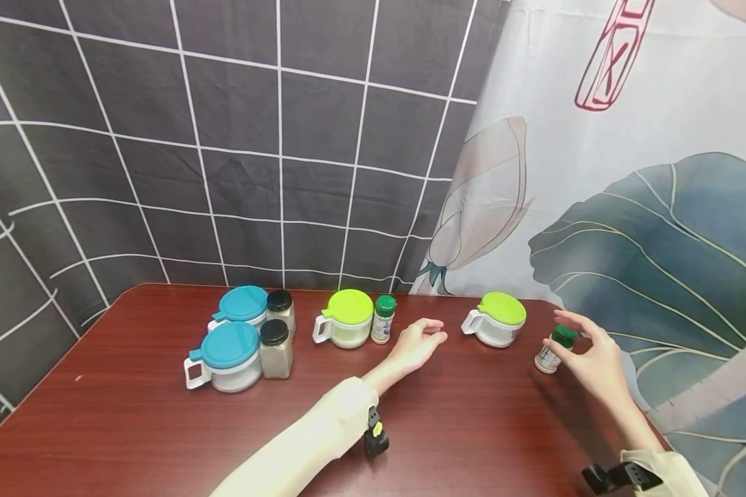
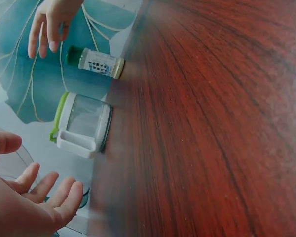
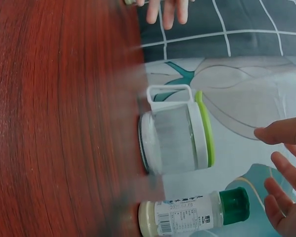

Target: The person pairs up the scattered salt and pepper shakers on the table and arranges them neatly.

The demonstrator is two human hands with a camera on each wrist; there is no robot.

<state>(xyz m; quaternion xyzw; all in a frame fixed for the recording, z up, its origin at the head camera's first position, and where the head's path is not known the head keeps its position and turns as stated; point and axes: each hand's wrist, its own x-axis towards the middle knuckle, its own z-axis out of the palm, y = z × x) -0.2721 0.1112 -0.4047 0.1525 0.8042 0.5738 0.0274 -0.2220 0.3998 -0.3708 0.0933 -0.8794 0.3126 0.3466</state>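
Observation:
My right hand (image 1: 596, 355) is beside a small spice shaker (image 1: 553, 351) with a green cap, near the table's right edge. Its thumb and fingers are spread about the cap, and the right wrist view shows a gap between the fingertips (image 3: 266, 134) and the shaker (image 3: 195, 215). My left hand (image 1: 415, 345) hovers over the table with loosely bent fingers and holds nothing. To its left stands a second green-capped shaker (image 1: 382, 319). Between the two hands sits a clear seasoning jar (image 1: 495, 323) with a lime-green lid and white handle, upright.
Another lime-lidded jar (image 1: 346, 319) stands left of the second shaker. Farther left are two blue-lidded jars (image 1: 228, 355) and two black-capped square bottles (image 1: 276, 351). A dark gridded curtain (image 1: 236, 138) and a white lotus-printed cloth (image 1: 546, 83) hang behind the brown table (image 1: 130, 414).

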